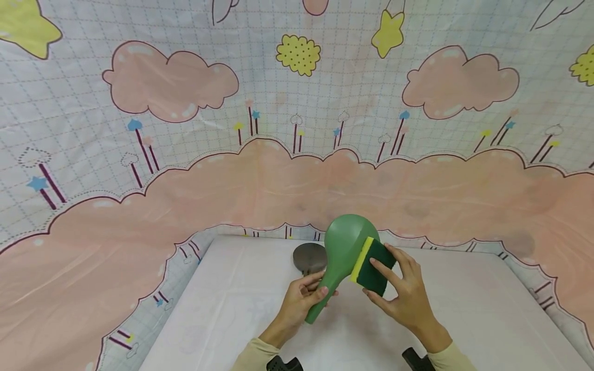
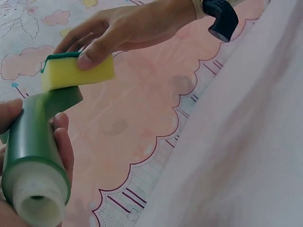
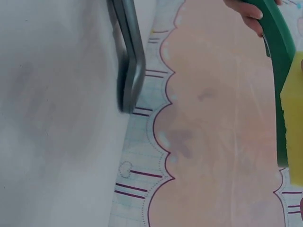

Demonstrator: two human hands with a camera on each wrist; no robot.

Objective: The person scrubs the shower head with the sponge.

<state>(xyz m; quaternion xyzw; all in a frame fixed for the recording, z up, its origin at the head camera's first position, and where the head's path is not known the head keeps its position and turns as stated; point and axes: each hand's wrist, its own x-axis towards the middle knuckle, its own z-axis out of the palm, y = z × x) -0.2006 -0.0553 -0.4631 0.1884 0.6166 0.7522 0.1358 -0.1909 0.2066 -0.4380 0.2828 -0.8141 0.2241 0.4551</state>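
Note:
My left hand [image 1: 297, 304] grips the handle of a green shower head [image 1: 345, 242], which is raised with its round head up and away from me. The handle's pale, hollow connector end [image 2: 40, 198] faces the left wrist camera. Between thumb and fingers, my right hand [image 1: 410, 293] pinches a yellow sponge [image 2: 80, 75] with a dark green scouring side. The sponge's yellow face lies against the shower head near its neck; in the right wrist view the sponge [image 3: 294, 127] meets the green surface. Most of the right hand is out of that view.
Behind the left hand, a dark grey round-headed item [image 1: 310, 257], which looks like another shower head, lies on the white table [image 1: 223, 299]. A cloth backdrop [image 1: 297, 190] with clouds and stars rises beyond the table's far edge. Each wrist wears a black camera [image 1: 284, 364].

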